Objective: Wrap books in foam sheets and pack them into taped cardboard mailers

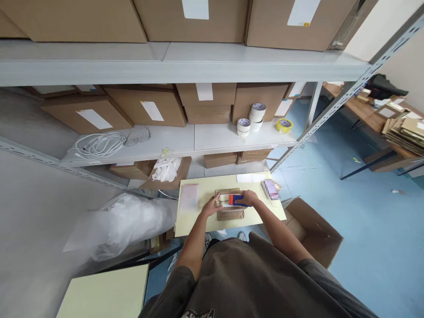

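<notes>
On the pale yellow table (205,224), a small open cardboard box (231,215) lies with its flaps spread. My right hand (249,198) is closed round a blue and orange box (236,199) over the right part of the cardboard box. At the left side of the cardboard box, my left hand (212,206) rests with its fingers apart, touching the edge. A pinkish clear sheet (189,196) lies to the left on the table. White paper (251,178) and a purple pack (270,189) lie toward the back right.
Shelves (212,141) with cardboard boxes, tape rolls (257,112) and a coiled white cable (102,145) rise behind the table. Plastic wrap (135,221) bulges at the left. A large open carton (308,227) stands on the floor at the right.
</notes>
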`<state>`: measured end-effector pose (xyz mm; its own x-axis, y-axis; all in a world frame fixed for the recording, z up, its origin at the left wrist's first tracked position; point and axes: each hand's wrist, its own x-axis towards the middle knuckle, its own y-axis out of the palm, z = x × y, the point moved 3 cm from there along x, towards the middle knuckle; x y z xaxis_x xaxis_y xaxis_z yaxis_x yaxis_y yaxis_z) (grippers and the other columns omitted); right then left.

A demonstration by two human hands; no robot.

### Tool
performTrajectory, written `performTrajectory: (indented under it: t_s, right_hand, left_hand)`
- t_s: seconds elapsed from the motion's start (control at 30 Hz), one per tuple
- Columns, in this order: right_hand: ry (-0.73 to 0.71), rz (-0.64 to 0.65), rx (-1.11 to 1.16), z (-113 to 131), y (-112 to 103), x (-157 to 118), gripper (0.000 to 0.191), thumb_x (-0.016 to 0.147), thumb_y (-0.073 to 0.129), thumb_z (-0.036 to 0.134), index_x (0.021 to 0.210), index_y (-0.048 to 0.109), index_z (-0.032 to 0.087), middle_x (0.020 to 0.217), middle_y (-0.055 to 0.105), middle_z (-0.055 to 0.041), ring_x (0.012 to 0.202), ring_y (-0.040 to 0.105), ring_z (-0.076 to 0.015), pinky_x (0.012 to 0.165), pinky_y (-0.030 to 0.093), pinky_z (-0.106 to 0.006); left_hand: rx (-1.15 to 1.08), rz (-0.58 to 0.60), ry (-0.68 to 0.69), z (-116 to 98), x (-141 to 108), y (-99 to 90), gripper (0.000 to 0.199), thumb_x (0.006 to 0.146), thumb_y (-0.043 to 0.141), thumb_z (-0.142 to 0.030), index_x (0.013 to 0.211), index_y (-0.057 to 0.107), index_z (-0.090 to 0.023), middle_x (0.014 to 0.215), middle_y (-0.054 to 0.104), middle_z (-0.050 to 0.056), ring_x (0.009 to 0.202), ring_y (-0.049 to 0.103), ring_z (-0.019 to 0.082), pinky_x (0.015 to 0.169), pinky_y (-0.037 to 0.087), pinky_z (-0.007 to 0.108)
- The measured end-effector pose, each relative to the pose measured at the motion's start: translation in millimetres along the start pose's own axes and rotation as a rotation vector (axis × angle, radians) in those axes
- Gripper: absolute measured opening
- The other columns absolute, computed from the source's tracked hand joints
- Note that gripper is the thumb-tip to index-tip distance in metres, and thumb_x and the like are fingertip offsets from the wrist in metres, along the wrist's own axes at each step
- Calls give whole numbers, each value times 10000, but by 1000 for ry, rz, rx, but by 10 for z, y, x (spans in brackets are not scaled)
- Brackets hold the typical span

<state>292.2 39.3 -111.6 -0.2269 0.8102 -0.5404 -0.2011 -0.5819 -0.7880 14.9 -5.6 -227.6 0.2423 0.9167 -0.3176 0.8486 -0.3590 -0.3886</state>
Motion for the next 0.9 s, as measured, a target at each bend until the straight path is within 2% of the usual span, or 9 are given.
performTrajectory:
  t_s: [0.13,0.27,0.43,0.7,0.8,0.9]
  right_hand:
    - [-9,29,37,-209,-68,-10,652,724,797,779,1111,820,256,1035,806,-116,874,742,-270,697,491,-298]
    - [20,34,48,-556,-165,-33,655,688,805,804,968,826,212,953,795,-133,829,735,-281,671,480,-312]
    - [47,28,49,-1008,-290,-99,650,648,848,795,899,803,197,926,784,-139,828,726,-287,670,474,-315]
    - [133,-4,30,-1720,-386,-355,590,711,826,751,907,796,195,942,772,-136,842,710,-282,659,453,-317]
    - [176,0,15,-1813,-422,-368,598,701,830,753,910,797,194,934,772,-140,854,718,-287,670,465,-316]
    - [225,-18,-23,-1659,-337,-270,620,690,863,713,976,798,167,1004,775,-183,931,732,-317,718,501,-327]
  left_hand:
    - [-38,56,28,-7,23,7,991,738,894,-430,1624,473,-285,1690,449,96,1543,437,318,1260,320,376]
    - [-58,58,-33,-70,34,-18,979,690,918,-435,1584,527,-349,1655,502,49,1525,466,334,1255,348,406]
    - [-61,46,-65,-137,41,-36,972,656,942,-448,1545,581,-295,1646,511,90,1512,477,355,1244,358,420]
    - [-75,60,-90,-150,63,-22,1045,619,947,-552,1560,565,-307,1651,497,118,1535,444,365,1233,365,422]
    - [-93,59,-97,-146,78,-2,1057,593,954,-572,1548,577,-320,1655,494,101,1522,464,364,1241,360,434]
    - [-110,46,-103,-139,89,30,1067,576,961,-576,1540,587,-312,1660,484,104,1507,483,370,1241,373,442]
